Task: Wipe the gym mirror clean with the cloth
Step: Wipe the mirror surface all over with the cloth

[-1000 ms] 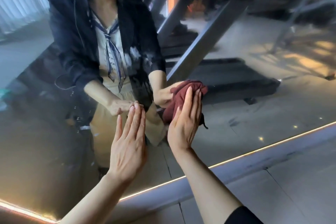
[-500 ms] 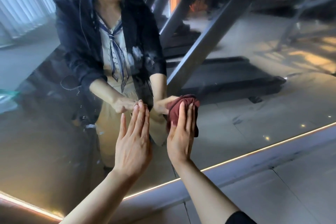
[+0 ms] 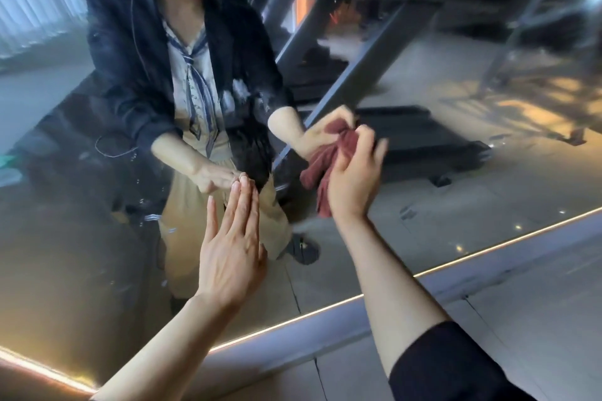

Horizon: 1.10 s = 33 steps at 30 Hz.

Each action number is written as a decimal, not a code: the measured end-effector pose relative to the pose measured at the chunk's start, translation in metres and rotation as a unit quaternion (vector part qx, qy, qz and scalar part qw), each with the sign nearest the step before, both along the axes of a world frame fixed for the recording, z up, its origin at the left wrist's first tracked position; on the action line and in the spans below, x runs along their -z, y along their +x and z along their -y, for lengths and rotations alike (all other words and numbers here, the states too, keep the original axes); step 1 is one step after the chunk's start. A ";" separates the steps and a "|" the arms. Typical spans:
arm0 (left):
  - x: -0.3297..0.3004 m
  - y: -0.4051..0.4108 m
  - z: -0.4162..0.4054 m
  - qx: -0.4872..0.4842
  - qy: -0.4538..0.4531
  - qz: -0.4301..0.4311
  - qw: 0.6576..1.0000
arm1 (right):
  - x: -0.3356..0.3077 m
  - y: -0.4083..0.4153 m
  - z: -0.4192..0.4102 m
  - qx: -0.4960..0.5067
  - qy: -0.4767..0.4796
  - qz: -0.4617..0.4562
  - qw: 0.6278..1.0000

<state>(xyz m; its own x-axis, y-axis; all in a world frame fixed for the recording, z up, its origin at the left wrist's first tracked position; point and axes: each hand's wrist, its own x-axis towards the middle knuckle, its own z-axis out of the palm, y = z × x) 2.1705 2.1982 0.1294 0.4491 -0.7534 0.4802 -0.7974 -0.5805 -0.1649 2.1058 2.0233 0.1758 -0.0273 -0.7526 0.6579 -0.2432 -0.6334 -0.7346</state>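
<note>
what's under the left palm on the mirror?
Only mirror glass shows around the flat left hand; the patch beneath it is covered. The cloth is in the right hand.

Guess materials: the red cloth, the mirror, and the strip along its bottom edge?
Cloth: soft woven or terry-like fabric, matte dark red; it bunches and hangs in folds from the right hand.
Mirror: glossy glass, judging by sharp reflections, smears and droplets.
Bottom strip: smooth pale grey, matte; metal or painted trim, cannot tell which.
</note>
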 end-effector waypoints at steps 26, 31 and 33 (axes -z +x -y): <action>0.001 -0.004 0.005 -0.001 0.000 -0.021 1.000 | 0.005 -0.004 0.022 0.014 0.041 0.087 0.995; 0.001 -0.005 0.003 0.012 -0.026 -0.037 0.999 | 0.075 -0.001 -0.042 -0.120 0.129 -0.005 0.984; -0.002 -0.009 0.006 0.042 -0.042 -0.038 0.998 | 0.049 -0.007 -0.019 -0.092 0.178 0.076 0.977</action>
<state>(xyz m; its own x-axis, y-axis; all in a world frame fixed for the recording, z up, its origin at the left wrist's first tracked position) 2.1619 2.1925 0.1313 0.4230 -0.7489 0.5101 -0.8524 -0.5198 -0.0563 2.0986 2.0427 0.1271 0.0530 -0.9340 0.3533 -0.0193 -0.3547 -0.9348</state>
